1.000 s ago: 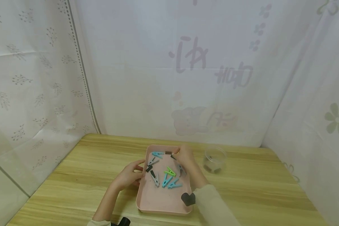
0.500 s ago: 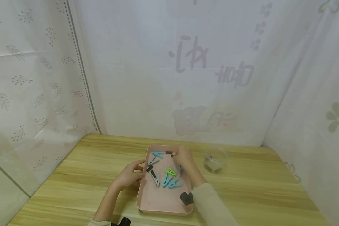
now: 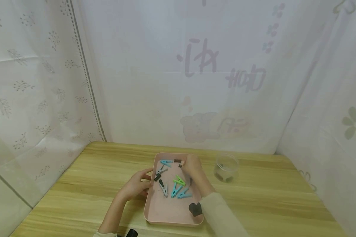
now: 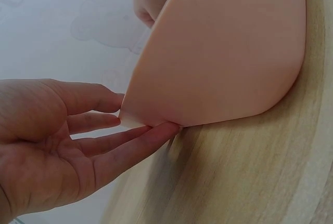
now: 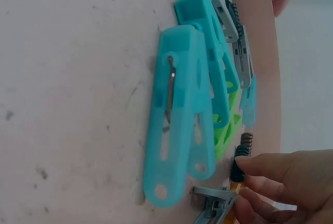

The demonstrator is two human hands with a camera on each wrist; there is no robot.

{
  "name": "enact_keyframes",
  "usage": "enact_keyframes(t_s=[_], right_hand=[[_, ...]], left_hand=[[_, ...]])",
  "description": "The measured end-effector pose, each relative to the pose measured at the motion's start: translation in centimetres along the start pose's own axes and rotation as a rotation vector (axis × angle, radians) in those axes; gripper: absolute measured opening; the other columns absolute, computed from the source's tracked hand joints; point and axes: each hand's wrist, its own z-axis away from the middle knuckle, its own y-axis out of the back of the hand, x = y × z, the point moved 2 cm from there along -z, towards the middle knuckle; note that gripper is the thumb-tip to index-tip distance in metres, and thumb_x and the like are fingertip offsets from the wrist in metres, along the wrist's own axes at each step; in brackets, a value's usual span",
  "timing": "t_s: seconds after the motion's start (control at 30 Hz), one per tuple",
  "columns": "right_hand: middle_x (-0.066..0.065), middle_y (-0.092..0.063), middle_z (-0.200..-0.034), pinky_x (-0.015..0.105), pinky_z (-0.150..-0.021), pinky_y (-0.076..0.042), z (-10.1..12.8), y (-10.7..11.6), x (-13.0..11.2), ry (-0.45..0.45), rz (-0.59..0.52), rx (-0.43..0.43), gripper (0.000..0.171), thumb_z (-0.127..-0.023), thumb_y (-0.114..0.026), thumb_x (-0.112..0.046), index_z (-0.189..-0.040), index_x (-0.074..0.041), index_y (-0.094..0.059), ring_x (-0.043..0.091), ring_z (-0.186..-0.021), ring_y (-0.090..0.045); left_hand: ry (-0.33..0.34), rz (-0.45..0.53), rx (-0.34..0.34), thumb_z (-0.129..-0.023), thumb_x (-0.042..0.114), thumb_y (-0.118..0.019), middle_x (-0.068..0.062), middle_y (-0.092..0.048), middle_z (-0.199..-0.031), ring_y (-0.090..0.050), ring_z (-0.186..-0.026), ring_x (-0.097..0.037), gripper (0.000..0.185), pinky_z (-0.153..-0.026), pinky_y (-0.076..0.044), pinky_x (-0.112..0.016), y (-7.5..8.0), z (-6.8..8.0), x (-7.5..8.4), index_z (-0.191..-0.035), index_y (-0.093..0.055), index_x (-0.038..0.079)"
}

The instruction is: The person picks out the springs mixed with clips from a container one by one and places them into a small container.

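My right hand point(image 3: 193, 166) is over the far right part of the pink tray point(image 3: 172, 212). Its thumb and finger pinch a dark spring point(image 5: 237, 169), seen in the right wrist view. Just beyond it lies a copper-coloured spring point(image 5: 247, 140). A grey clothespin point(image 5: 214, 199) and something orange point(image 5: 235, 186), partly hidden, are under the fingers. My left hand point(image 3: 134, 186) touches the tray's left side with extended fingers, some at the wall and some at its lower edge. Blue clothespins point(image 3: 176, 190), a green clothespin point(image 3: 179, 180) and grey clothespins point(image 3: 163, 189) lie in the tray.
A clear round tub point(image 3: 226, 168) with a few dark pieces inside stands right of the tray on the wooden table point(image 3: 273, 194). Dark springs point(image 3: 157, 177) lie by the tray's left wall. White printed curtains point(image 3: 142, 82) enclose the table's back and sides.
My right hand has shifted slightly nearer and turned a little, covering more of the grey clothespin under it. The left hand and the tray stay nearly where they were.
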Motion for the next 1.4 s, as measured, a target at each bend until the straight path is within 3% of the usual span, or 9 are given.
enact_keyframes(t_s=[0.2, 0.5, 1.1, 1.13, 1.2, 1.3, 1.37, 1.4], right_hand=[[-0.005, -0.027, -0.052, 0.021, -0.042, -0.024, -0.2, -0.5, 0.4, -0.010, 0.006, 0.001, 0.052, -0.082, -0.067, 0.013, -0.053, -0.014, -0.034, 0.009, -0.047, -0.027], [0.002, -0.041, -0.066, 0.022, -0.048, -0.034, -0.2, -0.5, 0.5, -0.003, -0.001, 0.004, 0.051, -0.084, -0.072, 0.009, -0.053, -0.013, -0.038, 0.012, -0.052, -0.036], [-0.008, -0.024, -0.048, 0.021, -0.042, -0.022, -0.2, -0.1, 1.2, 0.029, -0.217, -0.026, 0.053, -0.088, -0.067, 0.003, -0.050, -0.017, -0.035, 0.008, -0.045, -0.022], [-0.007, -0.026, -0.049, 0.022, -0.043, -0.023, -0.2, -0.1, 1.2, 0.031, -0.228, -0.025, 0.051, -0.088, -0.068, 0.002, -0.051, -0.015, -0.037, 0.009, -0.045, -0.023], [-0.004, -0.046, -0.055, 0.022, -0.045, -0.037, -0.1, 0.1, 1.1, 0.035, -0.242, -0.012, 0.039, -0.089, -0.071, 0.000, -0.056, -0.008, -0.053, 0.010, -0.050, -0.039], [0.011, -0.070, -0.082, 0.030, -0.060, -0.056, 0.0, 0.3, 1.0, 0.046, -0.248, -0.008, 0.014, -0.091, -0.072, -0.002, -0.078, 0.004, -0.072, 0.019, -0.072, -0.063], [0.019, -0.074, -0.104, 0.038, -0.073, -0.062, 0.2, 0.5, 0.9, 0.061, -0.251, -0.004, 0.012, -0.092, -0.073, -0.004, -0.094, 0.007, -0.076, 0.027, -0.091, -0.068], [0.020, -0.074, -0.105, 0.039, -0.074, -0.062, 0.2, 0.6, 0.9, 0.064, -0.256, -0.010, 0.013, -0.093, -0.073, -0.005, -0.095, 0.007, -0.076, 0.029, -0.093, -0.068]], left_hand=[[0.005, -0.003, 0.009, -0.099, -0.002, -0.059, -0.042, -0.055, -0.132, -0.073, -0.095, -0.036, 0.066, -0.071, -0.066, -0.045, 0.0, 0.0, 0.0, -0.157, -0.030, -0.016], [0.026, -0.024, 0.034, -0.099, -0.003, -0.061, -0.039, -0.057, -0.131, -0.072, -0.091, -0.031, 0.064, -0.071, -0.065, -0.044, -0.2, 0.1, 0.1, -0.156, -0.034, -0.014], [0.020, -0.027, 0.028, -0.098, -0.004, -0.060, -0.040, -0.058, -0.130, -0.072, -0.089, -0.031, 0.065, -0.069, -0.065, -0.043, -0.2, 0.1, 0.1, -0.156, -0.033, -0.015], [0.019, -0.028, 0.029, -0.097, -0.004, -0.060, -0.040, -0.057, -0.130, -0.072, -0.089, -0.030, 0.065, -0.069, -0.065, -0.043, -0.2, 0.1, 0.1, -0.156, -0.033, -0.015], [0.020, -0.028, 0.031, -0.097, -0.004, -0.060, -0.039, -0.058, -0.130, -0.072, -0.088, -0.030, 0.066, -0.069, -0.065, -0.043, -0.2, 0.1, 0.1, -0.156, -0.034, -0.015], [0.022, -0.028, 0.036, -0.097, -0.004, -0.060, -0.039, -0.057, -0.130, -0.072, -0.087, -0.029, 0.066, -0.069, -0.065, -0.043, -0.2, 0.1, 0.1, -0.156, -0.034, -0.015], [0.024, -0.026, 0.038, -0.097, -0.004, -0.061, -0.039, -0.057, -0.130, -0.071, -0.086, -0.029, 0.066, -0.069, -0.065, -0.043, -0.2, 0.1, 0.1, -0.156, -0.034, -0.015], [0.021, -0.028, 0.037, -0.097, -0.003, -0.061, -0.040, -0.057, -0.130, -0.071, -0.086, -0.029, 0.066, -0.069, -0.065, -0.043, -0.2, 0.1, 0.1, -0.156, -0.033, -0.016]])
